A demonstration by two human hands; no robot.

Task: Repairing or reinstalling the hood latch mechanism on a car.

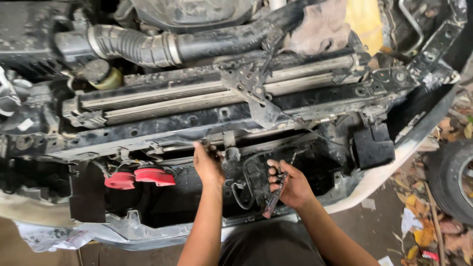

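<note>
1. The slim dark-handled screwdriver with a reddish grip [274, 196] sits in the right hand [290, 184], low and right of centre in the frame. The fingers are curled shut round its handle, and it hangs slanting down and to the left. Judging by that loose angle, it is parked in the palm and kept ready, not pressed against anything.
2. The left hand [207, 165] reaches up at centre frame into the gap under the black steel crossmember of the car's front end [148, 129]. Its fingertips pinch at a small fitting there. What they grip is too small and shadowed to tell, and whether they are fully closed cannot be told either.
3. Two hands are at work, both on bare forearms rising from the bottom edge.
4. Two round red horns [139, 177] hang side by side at lower left, just below the crossmember and well clear of both hands.
5. One grey ribbed rubber intake hose [133, 47] runs across the upper left. One pale finned radiator [197, 93] lies across the middle behind the crossmember.
6. One soiled pinkish rag [320, 27] is draped over the upper parts at top right, probably left within reach for wiping.
7. One worn black tyre [456, 177] lies on the leaf-strewn ground at the right edge.
</note>
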